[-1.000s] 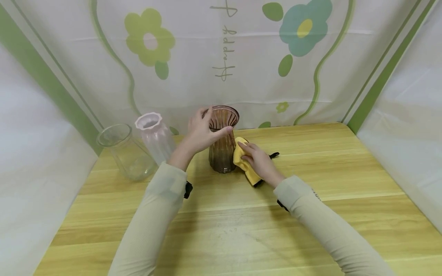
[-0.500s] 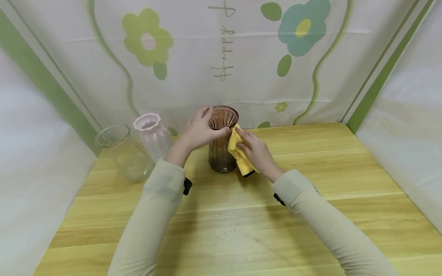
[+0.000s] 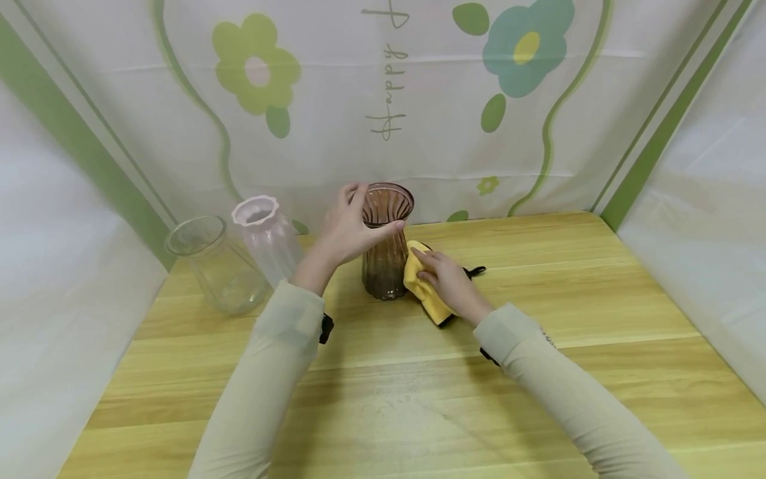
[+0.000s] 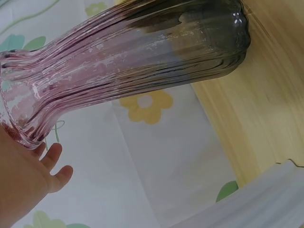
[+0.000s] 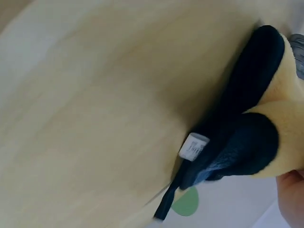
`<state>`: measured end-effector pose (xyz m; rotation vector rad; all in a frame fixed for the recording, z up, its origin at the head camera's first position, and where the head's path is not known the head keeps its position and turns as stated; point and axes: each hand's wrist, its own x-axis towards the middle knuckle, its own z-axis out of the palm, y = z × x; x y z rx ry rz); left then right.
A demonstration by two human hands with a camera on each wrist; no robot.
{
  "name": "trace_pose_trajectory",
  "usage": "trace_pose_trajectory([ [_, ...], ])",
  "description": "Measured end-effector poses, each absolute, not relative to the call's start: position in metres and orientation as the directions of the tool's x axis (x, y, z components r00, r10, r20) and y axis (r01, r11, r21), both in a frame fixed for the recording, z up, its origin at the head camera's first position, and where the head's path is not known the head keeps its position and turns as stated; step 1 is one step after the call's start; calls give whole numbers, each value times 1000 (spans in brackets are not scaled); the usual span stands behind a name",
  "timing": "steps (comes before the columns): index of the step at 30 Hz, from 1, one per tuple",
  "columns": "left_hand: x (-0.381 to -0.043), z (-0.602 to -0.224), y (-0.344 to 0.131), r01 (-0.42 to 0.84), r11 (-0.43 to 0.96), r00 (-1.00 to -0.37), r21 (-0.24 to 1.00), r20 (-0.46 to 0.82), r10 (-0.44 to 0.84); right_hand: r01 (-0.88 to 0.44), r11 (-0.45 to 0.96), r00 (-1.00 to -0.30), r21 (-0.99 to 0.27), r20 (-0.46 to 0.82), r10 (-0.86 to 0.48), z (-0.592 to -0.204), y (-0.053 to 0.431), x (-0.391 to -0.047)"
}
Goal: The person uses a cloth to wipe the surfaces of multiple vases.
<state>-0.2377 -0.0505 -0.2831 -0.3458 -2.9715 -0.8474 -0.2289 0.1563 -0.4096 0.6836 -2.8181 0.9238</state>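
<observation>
In the head view a ribbed glass vase (image 3: 384, 263), pinkish-brown above and smoky grey below, stands upright on the table. My left hand (image 3: 344, 233) holds it at the flared rim, thumb across the near side and fingers at the left. The left wrist view gives the vase's fluted side (image 4: 142, 52), with whitish flecks on the glass. My right hand (image 3: 451, 283) grips a yellow cloth (image 3: 421, 287) against the vase's lower right side. Up close in the right wrist view, the cloth shows a dark underside (image 5: 247, 147), a white tag (image 5: 194, 146) and a hanging loop.
Left of my left forearm stand a clear glass vase (image 3: 230, 286) and a pale pink vase (image 3: 272, 246) with a wavy rim. Behind the wooden table (image 3: 395, 399) hangs a white curtain (image 3: 335, 120) printed with flowers.
My right hand carried the cloth up the vase's right side to the neck, then back down to the lower side. The left hand and the vase stay nearly in place.
</observation>
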Motion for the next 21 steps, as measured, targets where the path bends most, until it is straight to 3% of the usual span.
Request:
trace_pose_trajectory([
  [4, -236, -284, -50, 241, 829, -971, 506, 134, 200, -450, 728, -892, -517, 219, -395, -412, 158, -226],
  [11, -236, -282, -51, 273, 861, -962, 429, 150, 230, -490, 684, -871, -540, 337, -358, -400, 154, -230],
  [16, -236, -280, -54, 259, 848, -965, 462, 104, 239, -523, 635, -843, -569, 454, -288, -383, 147, -233],
  [21, -237, -279, -55, 259, 836, -963, 483, 67, 260, -512, 614, -849, -601, 462, -256, -373, 142, -231],
])
